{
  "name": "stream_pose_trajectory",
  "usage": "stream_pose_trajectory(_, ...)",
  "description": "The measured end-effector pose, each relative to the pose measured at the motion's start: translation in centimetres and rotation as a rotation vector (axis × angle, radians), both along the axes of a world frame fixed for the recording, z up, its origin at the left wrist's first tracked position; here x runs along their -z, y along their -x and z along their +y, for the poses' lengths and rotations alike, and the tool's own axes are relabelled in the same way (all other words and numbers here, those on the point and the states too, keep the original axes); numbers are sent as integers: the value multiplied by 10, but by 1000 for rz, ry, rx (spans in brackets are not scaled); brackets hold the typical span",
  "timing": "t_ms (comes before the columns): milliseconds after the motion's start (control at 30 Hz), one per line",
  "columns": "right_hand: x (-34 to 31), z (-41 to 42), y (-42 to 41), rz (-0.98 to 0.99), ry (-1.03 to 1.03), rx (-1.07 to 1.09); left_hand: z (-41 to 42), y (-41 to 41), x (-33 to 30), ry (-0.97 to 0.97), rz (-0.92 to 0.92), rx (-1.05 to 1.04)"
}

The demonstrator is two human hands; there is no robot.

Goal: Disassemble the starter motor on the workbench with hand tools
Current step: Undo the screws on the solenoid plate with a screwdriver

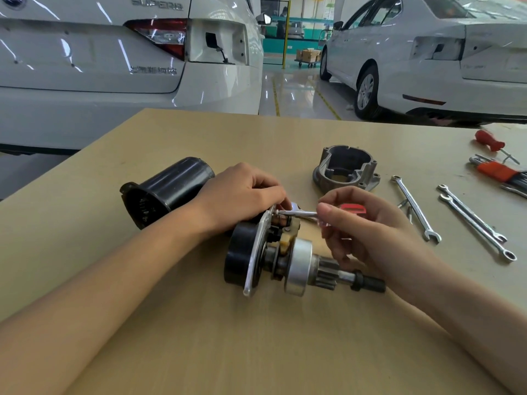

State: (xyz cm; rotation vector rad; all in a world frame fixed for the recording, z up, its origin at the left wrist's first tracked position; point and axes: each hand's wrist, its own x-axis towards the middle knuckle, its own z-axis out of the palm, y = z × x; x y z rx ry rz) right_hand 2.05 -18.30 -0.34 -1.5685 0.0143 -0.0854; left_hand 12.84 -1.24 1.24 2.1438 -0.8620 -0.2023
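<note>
Head view: the partly stripped starter motor lies on its side on the counter, just below centre frame, pinion shaft pointing right. The left hand curls over its upper end, fingers pressing by the plate to steady it. The right hand pinches a red-handled screwdriver, tip set on a screw at the plate's top. The motor looks heavy, rigid metal, round enough to roll; I judge the black body the safest hold, not the greasy-looking shaft. The black cylindrical housing and grey nose casting lie apart behind it, wrenches to the right.
</note>
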Motion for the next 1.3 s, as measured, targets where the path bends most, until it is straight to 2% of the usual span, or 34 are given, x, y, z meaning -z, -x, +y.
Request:
stream_pose_trajectory(200,2,-3,-3,83,-151,-82,-1,2,0,33,-11,-32)
stream_pose_trajectory(833,4,-7,-7,135,-280,-140,-1,3,1,42,-21,-58)
stream_pose_trajectory(900,2,-5,-5,139,-263,-139,-1,3,1,39,-20,-52)
stream_pose_trajectory(1067,-3,-3,-2,145,-55,-66,0,3,1,42,-22,-57)
stream_pose_trajectory(1300,0,-5,2,71,-59,-154,0,3,0,31,-34,-70)
